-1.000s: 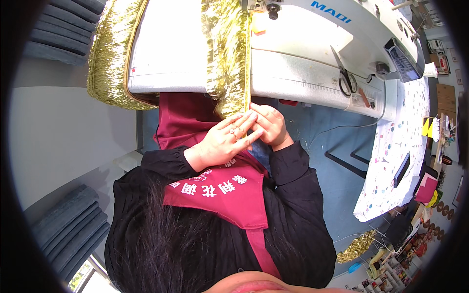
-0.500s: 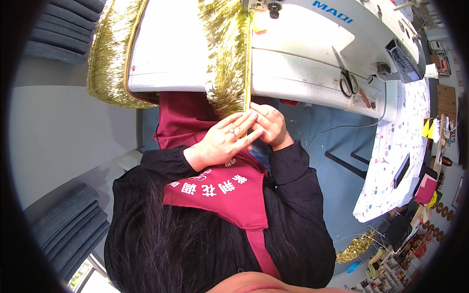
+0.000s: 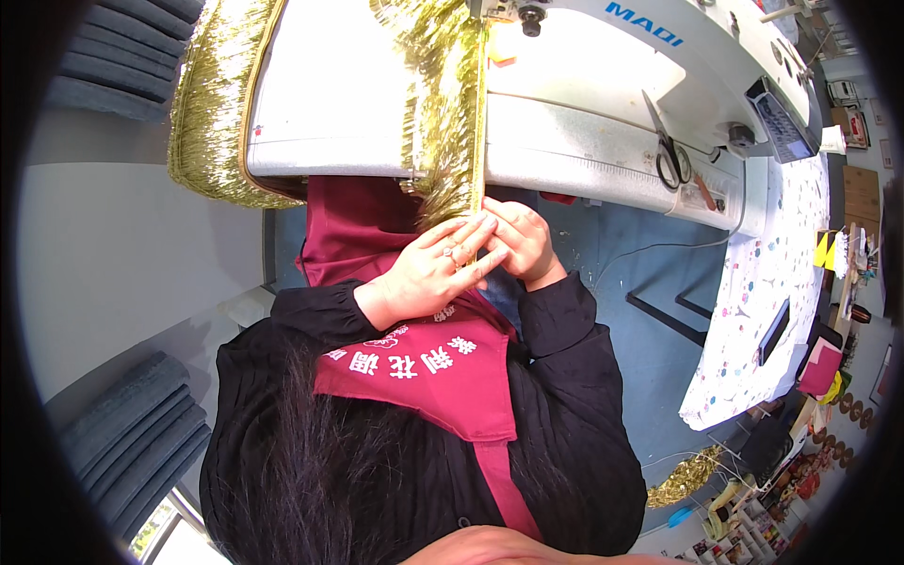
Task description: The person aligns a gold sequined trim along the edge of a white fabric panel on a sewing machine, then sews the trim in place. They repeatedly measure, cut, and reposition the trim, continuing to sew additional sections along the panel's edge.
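In the head view, the machine (image 3: 725, 56) stands on a white desk (image 3: 330, 85), its needle end toward the left. The gold fringe (image 3: 450, 132) runs from under that needle end toward the person, over the near edge of the desk, with its strands spread to the left and its flat braided edge on the right. Its near end is at the hands, straight out from the machine's needle end.

The right hand (image 3: 520, 240) has its fingers bent and drawn together, pinching the braided edge of the fringe. The left hand (image 3: 433, 268), with a ring on it, comes in from the left; its fingers lie nearly straight, the tips touching the right hand's at the end of the fringe. Whether they grip it as well cannot be told, as they hide what is beneath.

Left of the machine, another length of gold fringe hangs over the desk's edge. Near the machine's thicker end, on the person's side, scissors (image 3: 672, 162) lie open-handled with the blades pointing away. A small orange piece (image 3: 502, 56) lies just beside the needle end. Right of the machine is a patterned cloth (image 3: 739, 353) with a dark flat thing (image 3: 775, 330) on it.
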Available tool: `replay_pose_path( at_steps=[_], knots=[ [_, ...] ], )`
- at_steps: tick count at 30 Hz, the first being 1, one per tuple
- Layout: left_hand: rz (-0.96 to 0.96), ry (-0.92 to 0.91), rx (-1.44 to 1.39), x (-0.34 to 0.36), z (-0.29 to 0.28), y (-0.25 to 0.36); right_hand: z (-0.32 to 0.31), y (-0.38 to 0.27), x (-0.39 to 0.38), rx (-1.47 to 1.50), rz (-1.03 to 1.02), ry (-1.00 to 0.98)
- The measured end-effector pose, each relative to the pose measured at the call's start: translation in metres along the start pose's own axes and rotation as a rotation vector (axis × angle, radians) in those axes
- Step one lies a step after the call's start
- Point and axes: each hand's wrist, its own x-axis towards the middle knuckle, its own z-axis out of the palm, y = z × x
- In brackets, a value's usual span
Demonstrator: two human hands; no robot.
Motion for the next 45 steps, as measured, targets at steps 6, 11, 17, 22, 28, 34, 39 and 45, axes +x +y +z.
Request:
replay_pose_path(
  at_steps=[6,11,17,22,28,34,39,45],
  knots=[
    [-0.007,0.015,-0.008,0.0004,0.0005,-0.0004,0.0006,-0.0004,-0.0004,0.006,0.018,0.001],
    [-0.020,0.028,-0.016,0.0000,0.0004,0.0010,-0.0002,-0.0003,0.0004,0.011,0.003,-0.008],
    [-0.028,0.019,-0.003,-0.0008,0.0004,0.0006,0.0007,-0.0002,0.0010,0.017,0.006,0.003],
    [-0.028,0.027,-0.010,-0.0004,0.0011,0.0001,0.0009,0.0015,0.0008,0.012,-0.023,-0.006],
    [-0.034,0.039,-0.022,0.0002,0.0013,0.0007,0.0005,0.0022,0.0014,0.001,-0.040,-0.011],
    [-0.037,0.039,-0.034,-0.0001,0.0015,0.0005,0.0009,0.0024,0.0008,0.010,-0.035,-0.015],
    [-0.024,0.036,-0.028,0.0001,0.0019,-0.0005,0.0010,0.0027,0.0002,0.012,-0.023,-0.014],
    [-0.021,0.033,-0.004,0.0001,0.0015,-0.0005,0.0021,0.0027,-0.0001,0.006,-0.015,-0.006]
  ],
)
